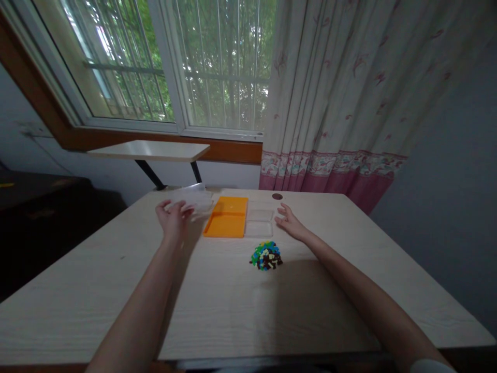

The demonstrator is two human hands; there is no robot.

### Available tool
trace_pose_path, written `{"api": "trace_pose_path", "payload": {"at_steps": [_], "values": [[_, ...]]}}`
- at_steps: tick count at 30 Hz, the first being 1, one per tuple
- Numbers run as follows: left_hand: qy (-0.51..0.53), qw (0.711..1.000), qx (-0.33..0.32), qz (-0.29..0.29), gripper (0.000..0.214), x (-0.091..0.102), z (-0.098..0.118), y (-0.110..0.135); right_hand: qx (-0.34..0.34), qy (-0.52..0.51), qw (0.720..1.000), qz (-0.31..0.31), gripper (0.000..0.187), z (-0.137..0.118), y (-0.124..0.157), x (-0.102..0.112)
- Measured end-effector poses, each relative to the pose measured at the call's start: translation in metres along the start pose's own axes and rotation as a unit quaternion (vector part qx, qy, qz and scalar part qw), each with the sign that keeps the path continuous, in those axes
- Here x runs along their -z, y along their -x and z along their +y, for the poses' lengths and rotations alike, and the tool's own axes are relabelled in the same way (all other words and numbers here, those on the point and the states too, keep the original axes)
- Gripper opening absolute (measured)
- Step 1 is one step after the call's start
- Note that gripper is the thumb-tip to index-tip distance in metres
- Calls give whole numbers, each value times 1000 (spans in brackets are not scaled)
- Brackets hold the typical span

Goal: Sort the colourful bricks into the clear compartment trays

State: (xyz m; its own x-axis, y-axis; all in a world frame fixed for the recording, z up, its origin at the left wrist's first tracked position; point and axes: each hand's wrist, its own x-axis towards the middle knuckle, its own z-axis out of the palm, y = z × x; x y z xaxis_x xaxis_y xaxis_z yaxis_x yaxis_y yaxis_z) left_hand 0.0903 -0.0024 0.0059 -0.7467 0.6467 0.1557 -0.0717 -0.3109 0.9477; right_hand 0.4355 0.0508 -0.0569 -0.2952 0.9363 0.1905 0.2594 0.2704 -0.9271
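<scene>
My left hand (173, 217) is closed on a clear plastic sheet or lid (194, 192), tilted up off the table at the left; its exact kind is hard to make out. Beside it lies an orange plastic tray (225, 225), with a ridge across its middle. A clear, divided plastic tray (259, 229) lies against the orange one's right side. Just right of that clear tray, my right hand (290, 224) is open and holds nothing, its fingers apart. Nearer to me rests a heap of small pieces (266, 256) in brown, cream, blue, green and yellow.
All of this is on a pale wooden table (217, 305). A dark round spot (277, 196) shows near its back edge. At the back left stands a raised white shelf (151, 150) on dark legs. A curtain (334, 103) hangs behind the table, beside a barred window.
</scene>
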Motion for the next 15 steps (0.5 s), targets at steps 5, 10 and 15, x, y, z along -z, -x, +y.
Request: {"api": "trace_pose_path", "payload": {"at_steps": [5, 10, 15], "values": [[108, 958, 72, -255, 40, -32, 3, 48, 59, 8, 996, 70, 74, -35, 0, 3], [52, 914, 131, -382, 46, -48, -9, 101, 227, 120, 964, -63, 80, -87, 25, -6], [80, 873, 178, -446, 54, -46, -7, 118, 270, 179, 943, -77, 43, -116, 41, -19]]}}
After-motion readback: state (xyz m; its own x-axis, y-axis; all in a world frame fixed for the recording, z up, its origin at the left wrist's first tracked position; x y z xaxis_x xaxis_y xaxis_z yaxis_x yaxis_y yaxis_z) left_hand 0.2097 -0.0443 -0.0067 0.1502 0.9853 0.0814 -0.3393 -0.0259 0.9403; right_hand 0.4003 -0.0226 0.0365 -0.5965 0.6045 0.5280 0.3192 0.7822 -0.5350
